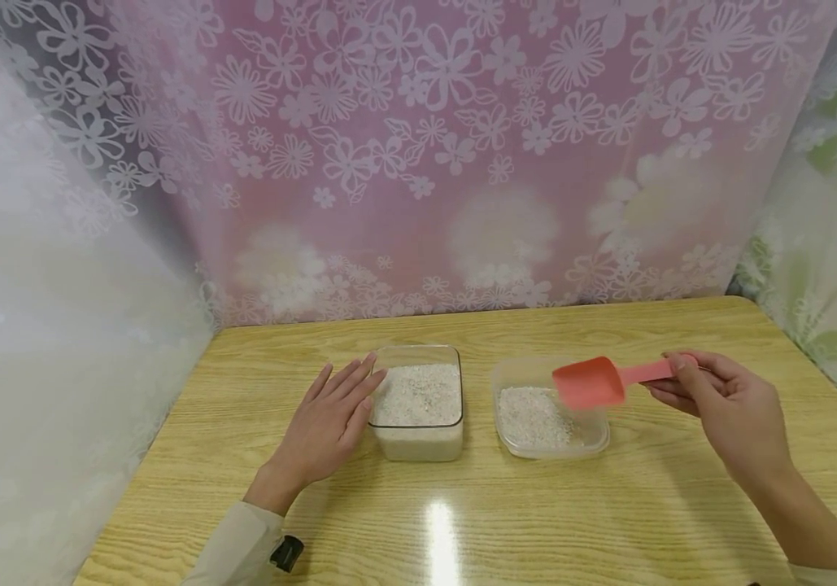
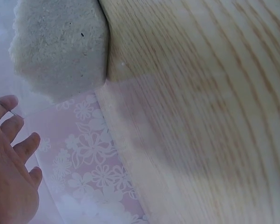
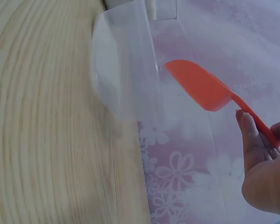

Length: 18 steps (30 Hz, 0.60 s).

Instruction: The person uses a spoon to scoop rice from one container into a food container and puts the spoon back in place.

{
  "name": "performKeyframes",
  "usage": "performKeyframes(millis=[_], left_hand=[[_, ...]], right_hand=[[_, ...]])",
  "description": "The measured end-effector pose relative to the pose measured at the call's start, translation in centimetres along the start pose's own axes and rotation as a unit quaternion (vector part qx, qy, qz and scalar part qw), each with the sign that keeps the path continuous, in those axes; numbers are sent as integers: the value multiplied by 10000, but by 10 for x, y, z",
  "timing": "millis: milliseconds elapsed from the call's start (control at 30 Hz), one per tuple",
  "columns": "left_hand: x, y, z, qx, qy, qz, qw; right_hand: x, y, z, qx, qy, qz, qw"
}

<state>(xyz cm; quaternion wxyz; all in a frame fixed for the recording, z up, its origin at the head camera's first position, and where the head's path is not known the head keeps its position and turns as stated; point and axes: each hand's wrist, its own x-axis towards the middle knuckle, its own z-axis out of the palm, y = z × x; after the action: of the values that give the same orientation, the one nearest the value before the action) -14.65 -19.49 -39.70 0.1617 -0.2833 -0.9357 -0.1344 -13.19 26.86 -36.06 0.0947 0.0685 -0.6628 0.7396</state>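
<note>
My right hand (image 1: 743,419) pinches the handle of a coral-red scoop (image 1: 589,384) between thumb and fingers. The scoop's bowl is held above the right side of a clear plastic container (image 1: 586,443), which has a layer of rice (image 1: 535,417) in it. In the right wrist view the scoop (image 3: 200,86) appears side-on, apart from the container wall. With fingers extended, my left hand (image 1: 330,427) rests on the left rim of a glass container (image 1: 418,446) that is filled high with rice (image 1: 421,393). In the left wrist view, rice (image 2: 65,46) shows through that container's wall.
Both containers stand side by side on a wood-grain table (image 1: 359,521), with a narrow gap between them. A pink floral curtain (image 1: 418,179) hangs behind the table's back edge. Pale floral sheets border the left (image 1: 81,366) and right sides.
</note>
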Motion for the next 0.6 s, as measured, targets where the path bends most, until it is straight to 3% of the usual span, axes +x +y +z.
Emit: performKeyframes(millis=[67, 167, 333, 467, 600], left_hand=[[0, 0, -1, -3, -13, -5, 10000], [0, 1, -2, 32, -49, -2, 10000], [1, 1, -3, 126, -87, 17, 9999], [1, 0, -4, 185, -139, 7, 9997], [1, 1, -5, 203, -155, 21, 9997]], right_hand=[[2, 0, 3, 627, -1, 83, 9980], [5, -1, 9, 1617, -125, 221, 9865], [12, -1, 21, 3024, -528, 581, 9499], [18, 1, 35, 3510, -835, 763, 9295], [22, 2, 54, 3412, -927, 783, 9321]])
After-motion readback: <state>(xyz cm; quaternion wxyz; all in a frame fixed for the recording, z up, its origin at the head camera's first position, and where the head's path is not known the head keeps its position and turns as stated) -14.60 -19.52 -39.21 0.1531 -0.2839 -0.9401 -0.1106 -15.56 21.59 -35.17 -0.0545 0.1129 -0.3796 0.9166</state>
